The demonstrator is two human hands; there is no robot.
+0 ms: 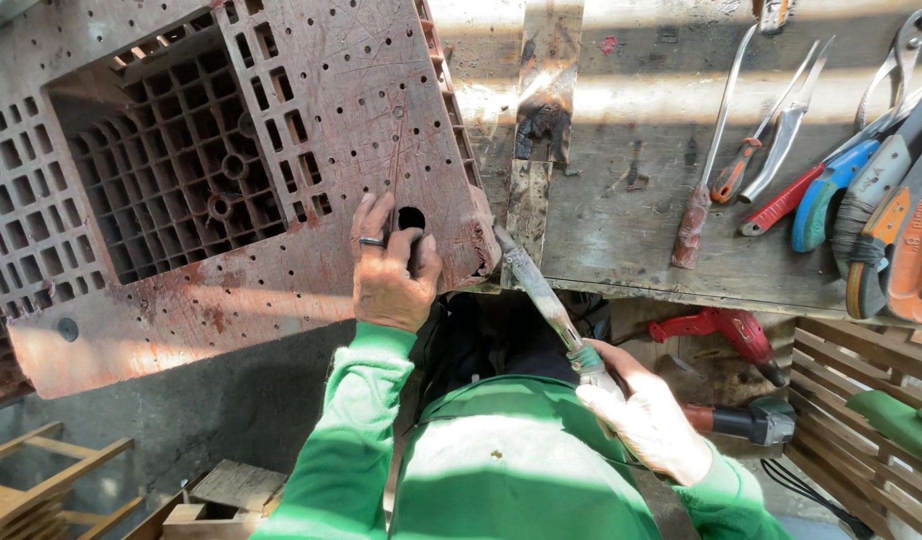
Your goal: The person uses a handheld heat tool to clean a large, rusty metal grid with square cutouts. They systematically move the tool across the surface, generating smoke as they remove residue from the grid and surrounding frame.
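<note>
— Item one?
— Pallet (221, 170), brown plastic, gridded and perforated, lying tilted over the left end of the bench (621, 200), its near corner jutting past the edge.
— Who has it?
— Left hand (389, 275), ring on one finger, fingers curled and clamped on the near edge beside a round hole (411, 217).
— Item two?
— Iron (541, 295), a grimy rod (scorched at the tip), its point touching the pallet's corner. Right hand (646, 415) closed around its grip, fingers wrapped tight.
— On the bench?
— Pliers (781, 125), a red-handled screwdriver (736, 170), snips and saws (881, 210) laid side by side at the right.
— Below it?
— Red drill (726, 330) on a shelf, just beside the right hand; slatted wood (861, 400) farther right; green sleeves (351, 440) nearest the camera.
</note>
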